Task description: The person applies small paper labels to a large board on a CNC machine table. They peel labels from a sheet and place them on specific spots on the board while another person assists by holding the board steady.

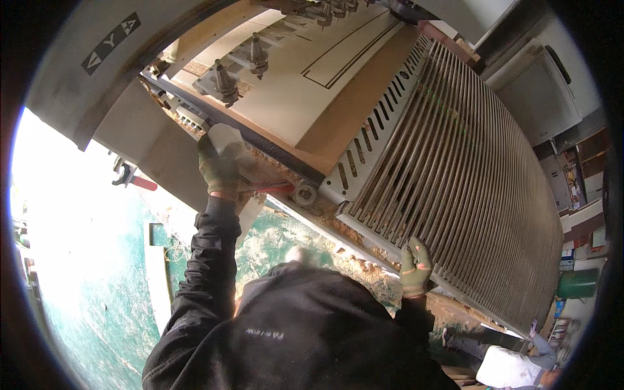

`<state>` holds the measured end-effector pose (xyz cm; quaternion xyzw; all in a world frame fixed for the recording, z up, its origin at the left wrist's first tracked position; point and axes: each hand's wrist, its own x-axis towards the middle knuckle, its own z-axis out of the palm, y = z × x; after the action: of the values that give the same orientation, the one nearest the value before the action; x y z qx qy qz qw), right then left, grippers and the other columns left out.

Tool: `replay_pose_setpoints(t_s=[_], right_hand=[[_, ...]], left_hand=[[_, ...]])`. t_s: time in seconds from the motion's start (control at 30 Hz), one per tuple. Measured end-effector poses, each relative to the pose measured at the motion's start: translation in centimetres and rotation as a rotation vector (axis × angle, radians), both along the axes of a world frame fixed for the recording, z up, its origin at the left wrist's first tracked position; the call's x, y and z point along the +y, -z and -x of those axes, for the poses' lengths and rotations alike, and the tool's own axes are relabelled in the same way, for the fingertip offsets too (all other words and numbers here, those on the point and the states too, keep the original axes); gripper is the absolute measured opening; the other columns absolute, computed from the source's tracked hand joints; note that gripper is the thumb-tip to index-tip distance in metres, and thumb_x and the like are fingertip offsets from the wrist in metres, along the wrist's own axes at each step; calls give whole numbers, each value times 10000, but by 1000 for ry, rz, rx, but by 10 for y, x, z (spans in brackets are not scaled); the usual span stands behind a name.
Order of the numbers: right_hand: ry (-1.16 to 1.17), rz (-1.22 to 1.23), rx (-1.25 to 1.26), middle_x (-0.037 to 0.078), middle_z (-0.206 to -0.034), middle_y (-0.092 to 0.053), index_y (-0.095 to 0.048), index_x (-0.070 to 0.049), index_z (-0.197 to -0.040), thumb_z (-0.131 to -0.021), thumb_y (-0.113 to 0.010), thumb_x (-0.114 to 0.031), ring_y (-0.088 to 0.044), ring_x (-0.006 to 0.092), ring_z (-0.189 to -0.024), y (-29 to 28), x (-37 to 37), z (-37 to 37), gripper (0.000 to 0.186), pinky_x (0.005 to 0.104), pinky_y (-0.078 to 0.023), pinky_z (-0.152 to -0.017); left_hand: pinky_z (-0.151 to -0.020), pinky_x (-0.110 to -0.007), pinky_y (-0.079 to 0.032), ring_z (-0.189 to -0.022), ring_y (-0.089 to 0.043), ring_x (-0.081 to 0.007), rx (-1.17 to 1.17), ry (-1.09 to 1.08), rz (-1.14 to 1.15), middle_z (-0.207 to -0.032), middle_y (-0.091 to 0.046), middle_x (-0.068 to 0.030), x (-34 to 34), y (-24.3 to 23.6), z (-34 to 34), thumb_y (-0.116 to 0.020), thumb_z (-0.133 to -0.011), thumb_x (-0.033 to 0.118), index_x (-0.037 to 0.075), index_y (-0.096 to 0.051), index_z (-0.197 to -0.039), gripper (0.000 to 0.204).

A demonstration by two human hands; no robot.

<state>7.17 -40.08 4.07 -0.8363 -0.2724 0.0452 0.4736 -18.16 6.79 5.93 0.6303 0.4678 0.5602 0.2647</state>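
My left hand (218, 168), in a green glove, reaches up to the edge of a large woodworking machine and is closed around a white object (227, 138) whose kind I cannot tell. Just right of that hand a red-handled tool (268, 188) lies along the machine's rail, ending near a small round roller (304, 194). My right hand (415, 265), also gloved, grips the lower edge of a grey slatted metal panel (468, 169). A pale wooden board (325, 71) lies on the machine bed above. My black jacket fills the lower middle.
Several cone-shaped tool holders (224, 81) stand in a row along the machine's upper left. Sawdust lies along the rail (351, 231). A red-handled lever (133, 179) sticks out at left. Another person in white (513, 365) is at the lower right, near a green bin (577, 283).
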Motion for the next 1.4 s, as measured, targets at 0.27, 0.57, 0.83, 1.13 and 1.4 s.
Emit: replay_pose_setpoints(t_s=[0.27, 0.57, 0.83, 1.13, 1.4], right_hand=[[-623, -52, -210, 196, -1162, -719, -689, 1, -1209, -919, -721, -62, -700, 324, -1100, -24, 105, 47, 299, 410, -556, -956], [-969, 523, -438, 226, -1365, -591, -574, -72, -1405, -939, -635, -317, -565, 416, -1273, 78, 341, 109, 529, 534, -457, -1067], [-748, 693, -173, 217, -1235, -701, -672, -107, -1299, -988, -558, -362, -666, 428, -1167, 157, 386, 108, 419, 512, -501, -1049], [-937, 91, 64, 173, -1201, -704, -627, -16, -1276, -930, -724, -184, -695, 346, -1064, 100, 309, 127, 397, 410, -566, -956], [-1298, -118, 148, 171, -1456, -558, -418, 28, -1513, -833, -903, -247, -557, 261, -1339, -39, 263, 160, 880, 409, -470, -1111]], left_hand=[[-956, -414, -546, -1110, -638, -285, -761, 148, 277, -1247, -635, -131, -46, -41, 25, -757, -915, 255, 15, -522, -1400, 589], [-922, -416, -541, -1102, -621, -254, -381, 3, 258, -1212, -620, -128, -194, 13, 101, -814, -785, 678, 13, -502, -1414, 967], [-950, -445, -574, -1114, -655, -296, -535, -95, 641, -1208, -626, -137, -263, 18, 171, -814, -776, 411, 3, -497, -1412, 819], [-1076, -506, -529, -1273, -611, -323, -888, 365, 642, -1372, -595, -164, -171, 11, 171, -949, -681, 462, 6, -478, -1466, 1023], [-1008, -383, -520, -1174, -620, -226, -639, 481, 535, -1272, -624, -122, -159, -19, 112, -733, -810, 140, -10, -490, -1422, 675]])
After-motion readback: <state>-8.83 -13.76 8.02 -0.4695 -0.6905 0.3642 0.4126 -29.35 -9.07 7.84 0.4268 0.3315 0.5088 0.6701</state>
